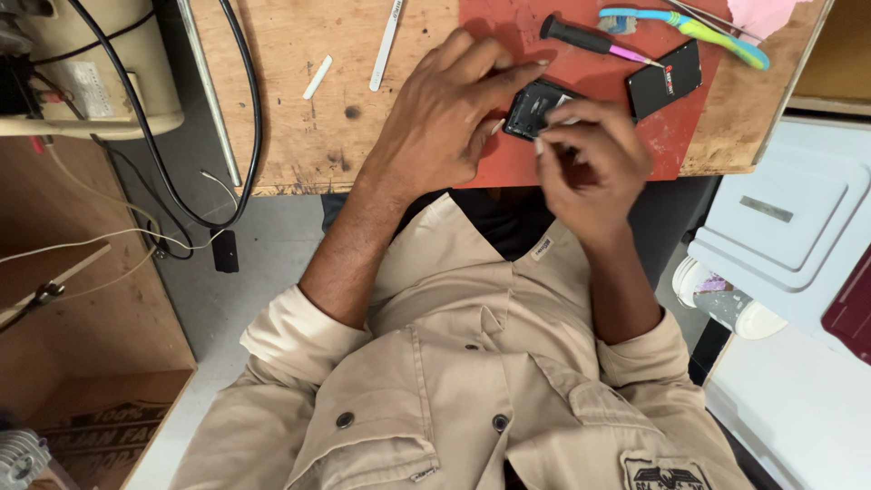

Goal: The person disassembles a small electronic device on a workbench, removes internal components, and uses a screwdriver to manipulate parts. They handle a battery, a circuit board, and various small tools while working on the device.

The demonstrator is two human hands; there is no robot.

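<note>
A small black phone (531, 102) with its back open lies on a red mat (590, 68) on a wooden bench (299, 136). My left hand (440, 118) steadies the phone from the left, fingers stretched over its top edge. Over the phone's right side, my right hand (590, 150) has its fingertips pinched together; what they pinch is hidden. Just to the right lies a flat black battery (665, 80). A black-handled screwdriver (585, 40) with a pink shaft rests above the phone.
A blue-green toothbrush (694, 25), metal tweezers (717, 14) and a pink cloth (762, 14) sit at the mat's far edge. White plastic pry sticks (386, 45) lie on the bench. A beige machine (91, 73) with black cables (249, 118) stands left; a white plastic unit (789, 218) is on the right.
</note>
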